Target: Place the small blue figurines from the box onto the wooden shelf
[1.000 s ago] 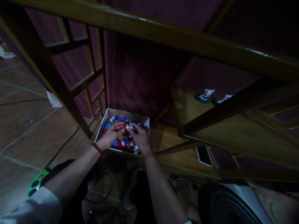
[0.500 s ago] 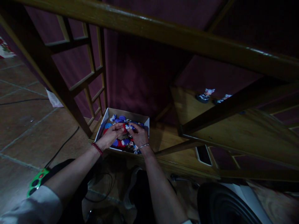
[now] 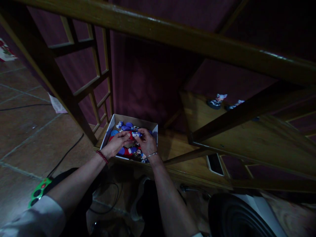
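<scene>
Fingers of the left hand [image 3: 118, 141] are nearly closed, pinching a red piece [image 3: 130, 134]; those of the right hand [image 3: 148, 144] curl round a small blue-and-white figure [image 3: 136, 134] right beside it (whether the two are joined, I cannot tell). Beneath both hands sits a white-edged box [image 3: 108, 133], with loose figures [image 3: 139, 151] nearer the wearer.

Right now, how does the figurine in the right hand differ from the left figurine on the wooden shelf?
The held figurine is mainly blue and white; the shelf figurine looks black and white. The held figurine lies sideways in the right hand, whereas the shelf figurine stands upright on a dark base. Both are character figurines.
</scene>
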`<state>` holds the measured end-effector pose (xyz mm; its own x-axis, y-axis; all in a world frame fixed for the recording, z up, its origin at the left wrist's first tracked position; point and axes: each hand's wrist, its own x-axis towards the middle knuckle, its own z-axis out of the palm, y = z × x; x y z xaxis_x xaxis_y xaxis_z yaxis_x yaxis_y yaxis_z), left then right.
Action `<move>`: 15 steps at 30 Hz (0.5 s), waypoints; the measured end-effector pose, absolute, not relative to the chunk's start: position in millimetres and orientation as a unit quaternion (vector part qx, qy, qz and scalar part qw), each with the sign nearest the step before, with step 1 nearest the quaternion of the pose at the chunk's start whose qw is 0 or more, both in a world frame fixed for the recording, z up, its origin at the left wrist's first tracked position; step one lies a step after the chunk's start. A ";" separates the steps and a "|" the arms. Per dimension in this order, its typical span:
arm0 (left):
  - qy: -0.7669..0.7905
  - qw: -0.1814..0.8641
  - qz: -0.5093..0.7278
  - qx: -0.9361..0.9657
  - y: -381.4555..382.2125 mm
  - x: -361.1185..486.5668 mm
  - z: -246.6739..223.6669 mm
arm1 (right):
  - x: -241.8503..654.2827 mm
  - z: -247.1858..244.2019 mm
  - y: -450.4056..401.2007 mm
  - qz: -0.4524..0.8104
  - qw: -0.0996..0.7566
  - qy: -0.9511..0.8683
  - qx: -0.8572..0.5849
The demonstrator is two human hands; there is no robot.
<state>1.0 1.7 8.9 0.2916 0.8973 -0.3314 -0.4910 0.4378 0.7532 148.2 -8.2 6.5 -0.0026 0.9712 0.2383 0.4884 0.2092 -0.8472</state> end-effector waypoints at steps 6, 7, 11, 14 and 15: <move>0.388 0.757 0.451 0.269 2.3 0.7 7.5 | 147.0 6.7 -7.7 0.292 0.422 -0.648 -0.563; 0.391 0.758 0.449 0.268 2.1 0.9 7.1 | 146.9 6.9 -7.6 0.295 0.420 -0.647 -0.563; 0.411 0.759 0.437 0.253 0.2 3.1 5.0 | 146.9 7.6 -7.4 0.308 0.402 -0.648 -0.569; 0.429 0.761 0.424 0.240 -2.0 5.8 3.3 | 147.1 9.1 -8.4 0.307 0.365 -0.659 -0.581; 0.435 0.760 0.421 0.238 -2.6 6.5 2.9 | 147.1 9.8 -8.8 0.305 0.351 -0.662 -0.587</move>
